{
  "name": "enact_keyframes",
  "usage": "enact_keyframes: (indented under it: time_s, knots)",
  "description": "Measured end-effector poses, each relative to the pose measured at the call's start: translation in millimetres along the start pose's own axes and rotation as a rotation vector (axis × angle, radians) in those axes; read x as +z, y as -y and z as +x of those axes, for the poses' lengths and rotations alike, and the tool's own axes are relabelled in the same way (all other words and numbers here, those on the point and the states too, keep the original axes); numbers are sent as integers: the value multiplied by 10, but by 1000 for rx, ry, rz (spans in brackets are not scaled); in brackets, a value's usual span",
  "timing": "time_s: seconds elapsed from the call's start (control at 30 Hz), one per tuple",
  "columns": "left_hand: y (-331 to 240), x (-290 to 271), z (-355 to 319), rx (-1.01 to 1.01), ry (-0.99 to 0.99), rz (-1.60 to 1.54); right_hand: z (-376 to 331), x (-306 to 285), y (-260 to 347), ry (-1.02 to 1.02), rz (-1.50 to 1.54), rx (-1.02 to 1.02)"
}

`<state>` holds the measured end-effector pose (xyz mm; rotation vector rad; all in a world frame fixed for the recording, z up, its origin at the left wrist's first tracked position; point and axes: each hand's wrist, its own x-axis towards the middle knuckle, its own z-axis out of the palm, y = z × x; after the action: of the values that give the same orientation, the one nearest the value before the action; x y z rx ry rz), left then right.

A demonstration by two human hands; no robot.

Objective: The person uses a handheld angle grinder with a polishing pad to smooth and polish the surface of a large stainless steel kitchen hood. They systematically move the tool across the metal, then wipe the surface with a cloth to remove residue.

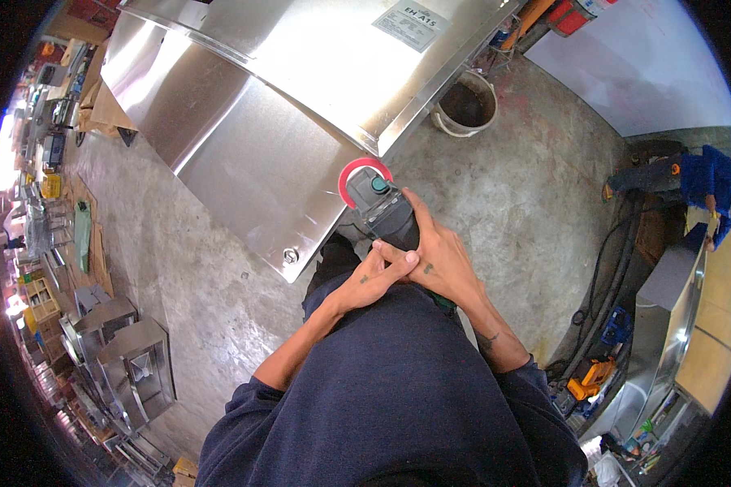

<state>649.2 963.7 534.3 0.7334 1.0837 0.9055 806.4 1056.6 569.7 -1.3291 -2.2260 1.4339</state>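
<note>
Both my hands are closed around the dark body of an angle grinder [388, 217], held in front of my waist. A red-rimmed disc [348, 180] sits at its far end, beside the corner of a shiny sheet-metal piece [276, 170]; whether they touch I cannot tell. My right hand [440, 258] wraps the tool from the right side. My left hand [375, 276] grips lower down, its thumb overlapping the right one. The sheet metal has a round hole [291, 256] near its close corner. Above it lies a larger folded metal panel [317, 57] with a label.
A bucket [465, 105] stands on the concrete floor [528, 211] right of the panel. Black hoses [617, 268] and an orange tool [590, 378] lie at the right. Another person [698, 183] in blue works there. Metal boxes [138, 369] and cluttered shelving line the left.
</note>
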Motion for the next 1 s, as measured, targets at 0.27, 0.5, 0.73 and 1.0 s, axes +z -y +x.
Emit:
enact_keyframes:
  time_s: [0.27, 0.5, 0.73, 1.0]
  knots:
    - [36, 25, 27, 8, -12, 4, 7, -12, -41, 8, 1, 6]
    - [-1, 33, 27, 14, -8, -28, 11, -31, 12, 13, -14, 23]
    - [24, -3, 38, 7, 40, 25, -9, -85, 70, 17, -24, 15]
    - [-41, 29, 8, 29, 29, 29, -34, -101, 109, 15, -24, 26]
